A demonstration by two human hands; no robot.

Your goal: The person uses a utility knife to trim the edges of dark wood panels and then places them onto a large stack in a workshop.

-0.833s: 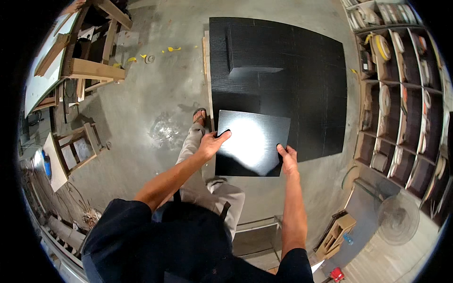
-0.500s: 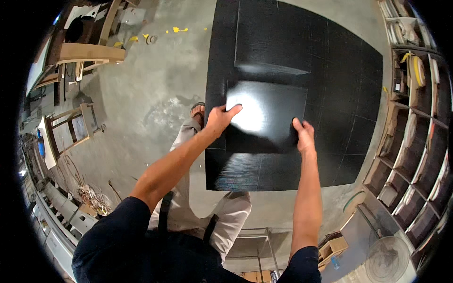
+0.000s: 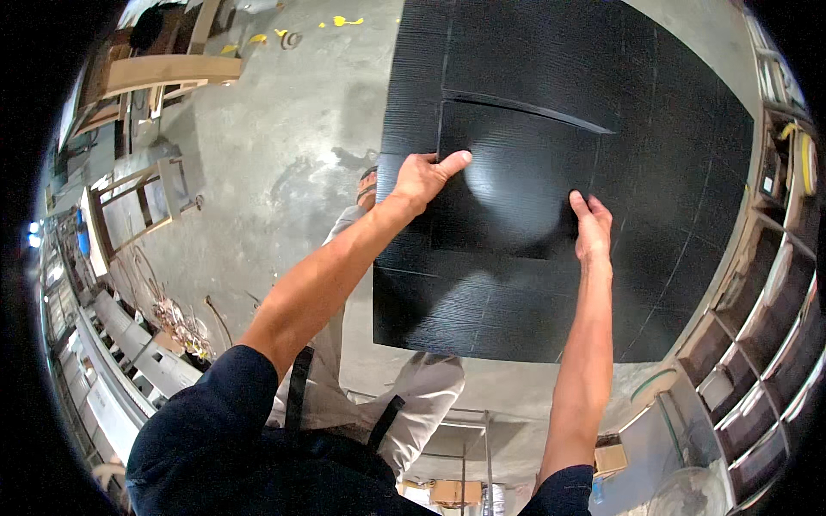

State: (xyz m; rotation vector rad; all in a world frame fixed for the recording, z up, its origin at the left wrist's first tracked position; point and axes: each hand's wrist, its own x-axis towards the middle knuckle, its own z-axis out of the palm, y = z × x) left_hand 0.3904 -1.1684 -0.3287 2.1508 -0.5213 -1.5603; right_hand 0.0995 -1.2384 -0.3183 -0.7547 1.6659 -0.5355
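A glossy black square panel [image 3: 516, 193] lies between my two hands over a large black textured board [image 3: 671, 284] marked with thin pale lines. My left hand [image 3: 423, 182] grips its left edge, thumb stretched across the top face. On the opposite edge, my right hand [image 3: 592, 225] is closed with the thumb on top; its other fingers are partly hidden. Just beyond the held panel sits another black panel [image 3: 529, 56], whose near edge runs close along the held one's far edge. Whether the two edges touch, I cannot tell.
Shelving with compartments [image 3: 757, 335] stands on the right. At the left are a small wooden frame [image 3: 142, 206], a curved wooden piece [image 3: 168, 76] and a pile of thin scraps [image 3: 176, 314]. Yellow scraps [image 3: 346, 21] dot the concrete floor [image 3: 275, 120].
The held panel has moved away from me, closer to the far panel, and seems lower on the board. Both hands kept their hold. The whole view has shifted somewhat.
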